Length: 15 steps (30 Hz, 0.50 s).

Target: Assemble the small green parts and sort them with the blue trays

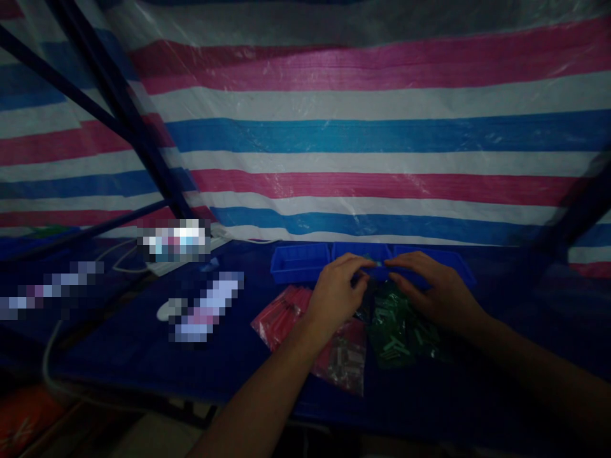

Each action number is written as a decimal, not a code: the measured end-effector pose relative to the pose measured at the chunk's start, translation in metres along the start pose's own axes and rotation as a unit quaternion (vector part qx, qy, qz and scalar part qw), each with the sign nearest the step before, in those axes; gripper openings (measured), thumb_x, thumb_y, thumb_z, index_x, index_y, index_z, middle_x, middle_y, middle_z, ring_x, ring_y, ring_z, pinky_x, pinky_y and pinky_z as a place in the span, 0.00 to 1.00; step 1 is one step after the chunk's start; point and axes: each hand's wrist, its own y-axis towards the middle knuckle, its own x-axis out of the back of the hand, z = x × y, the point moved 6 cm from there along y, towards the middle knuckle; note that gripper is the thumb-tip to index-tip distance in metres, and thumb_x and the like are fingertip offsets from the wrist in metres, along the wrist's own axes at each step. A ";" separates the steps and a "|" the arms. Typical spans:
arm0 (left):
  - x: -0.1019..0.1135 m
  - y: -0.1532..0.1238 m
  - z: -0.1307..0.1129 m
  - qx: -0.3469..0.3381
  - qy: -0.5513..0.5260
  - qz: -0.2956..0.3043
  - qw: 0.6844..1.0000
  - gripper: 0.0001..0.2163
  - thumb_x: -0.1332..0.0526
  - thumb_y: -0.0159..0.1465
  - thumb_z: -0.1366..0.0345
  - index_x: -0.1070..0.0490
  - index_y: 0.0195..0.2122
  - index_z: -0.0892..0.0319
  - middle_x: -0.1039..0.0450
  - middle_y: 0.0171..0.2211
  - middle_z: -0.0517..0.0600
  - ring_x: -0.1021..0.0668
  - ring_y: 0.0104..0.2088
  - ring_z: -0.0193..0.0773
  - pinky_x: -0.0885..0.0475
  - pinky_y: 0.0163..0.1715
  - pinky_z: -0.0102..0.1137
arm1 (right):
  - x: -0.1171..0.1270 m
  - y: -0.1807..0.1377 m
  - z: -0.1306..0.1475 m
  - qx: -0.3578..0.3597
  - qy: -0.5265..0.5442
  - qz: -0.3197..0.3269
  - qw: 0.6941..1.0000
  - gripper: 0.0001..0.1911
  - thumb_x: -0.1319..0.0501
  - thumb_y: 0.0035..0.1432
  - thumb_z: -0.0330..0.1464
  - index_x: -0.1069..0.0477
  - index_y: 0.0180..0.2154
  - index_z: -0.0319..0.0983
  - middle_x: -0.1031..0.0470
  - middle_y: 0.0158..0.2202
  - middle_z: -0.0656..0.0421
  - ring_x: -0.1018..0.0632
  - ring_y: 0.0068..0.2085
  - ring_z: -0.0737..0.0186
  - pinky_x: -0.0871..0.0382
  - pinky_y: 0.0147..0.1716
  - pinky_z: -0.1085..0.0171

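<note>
Blue table (119, 356) — before the tray (300, 262), left hand (334, 294) and right hand (436, 291) pinch one green piece (376, 261), lying crosswise.

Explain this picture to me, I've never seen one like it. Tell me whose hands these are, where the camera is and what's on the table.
No machine here: a person works bare-handed. A camera on their head looks down, so the left hand and right hand are their own. On the blue table cover lie a bag of red pieces, a bag of green pieces and blue trays, with a striped tarp behind. The fingertips meet above the green bag around something small and greenish; dim light hides the grip.
</note>
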 end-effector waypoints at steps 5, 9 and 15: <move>0.009 0.002 -0.005 -0.001 -0.021 -0.042 0.999 0.13 0.38 0.68 0.74 0.22 0.50 0.56 0.20 0.48 0.51 0.18 0.46 0.39 0.23 0.53 0.38 | -0.004 -0.001 -0.003 -0.028 0.024 0.005 0.999 0.16 0.39 0.68 0.38 0.25 0.56 0.48 0.19 0.52 0.54 0.19 0.53 0.47 0.25 0.55 0.47; 0.012 0.002 -0.012 -0.014 -0.051 -0.053 0.997 0.12 0.38 0.69 0.73 0.22 0.51 0.55 0.20 0.48 0.50 0.18 0.47 0.38 0.22 0.53 0.37 | -0.009 -0.002 -0.008 -0.078 0.085 0.001 0.993 0.18 0.36 0.67 0.40 0.26 0.57 0.48 0.20 0.55 0.54 0.19 0.55 0.47 0.25 0.57 0.46; 0.010 0.003 -0.015 -0.004 -0.106 -0.038 0.994 0.10 0.37 0.69 0.71 0.21 0.50 0.55 0.20 0.48 0.50 0.17 0.45 0.37 0.21 0.50 0.35 | -0.017 -0.007 -0.023 -0.169 0.208 -0.003 0.963 0.22 0.30 0.60 0.45 0.24 0.53 0.44 0.15 0.46 0.54 0.15 0.47 0.49 0.21 0.53 0.48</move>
